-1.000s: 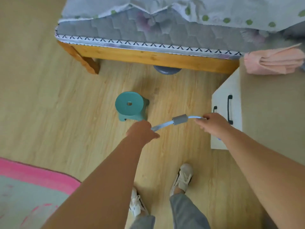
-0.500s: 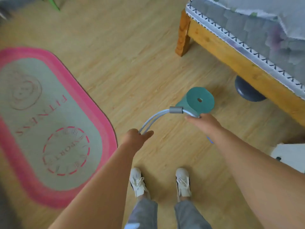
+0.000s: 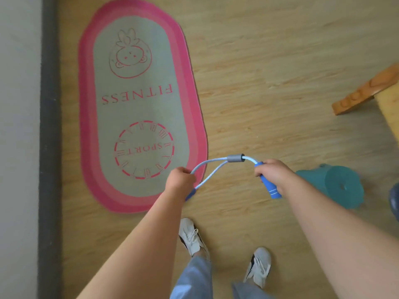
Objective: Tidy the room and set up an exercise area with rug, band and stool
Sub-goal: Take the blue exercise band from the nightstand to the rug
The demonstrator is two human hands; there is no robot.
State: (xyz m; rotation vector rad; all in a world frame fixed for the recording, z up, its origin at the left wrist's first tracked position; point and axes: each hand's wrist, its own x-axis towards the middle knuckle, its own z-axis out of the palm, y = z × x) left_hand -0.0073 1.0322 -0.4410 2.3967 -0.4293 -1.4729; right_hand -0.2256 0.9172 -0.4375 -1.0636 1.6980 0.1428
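A light-blue exercise band (image 3: 216,165) with a grey centre sleeve and blue handles hangs between my hands above the wooden floor. My left hand (image 3: 180,179) is shut on one handle, my right hand (image 3: 273,174) on the other. An oval rug (image 3: 138,104) with a pink border and the words FITNESS and SPORT lies flat on the floor ahead and to the left; the band's left loop overlaps its near right edge in view. A teal round stool (image 3: 336,185) stands on the floor just right of my right hand.
A pale wall with a dark baseboard (image 3: 49,147) runs along the left side. A wooden bed leg and frame (image 3: 367,91) jut in at the upper right. A dark rounded object (image 3: 394,201) shows at the right edge. My feet (image 3: 192,236) stand below the hands.
The view has swung left from the bed and cabinet, so the rug now fills the upper left and the stool sits at the right. Both hands still hold the band, now lower.
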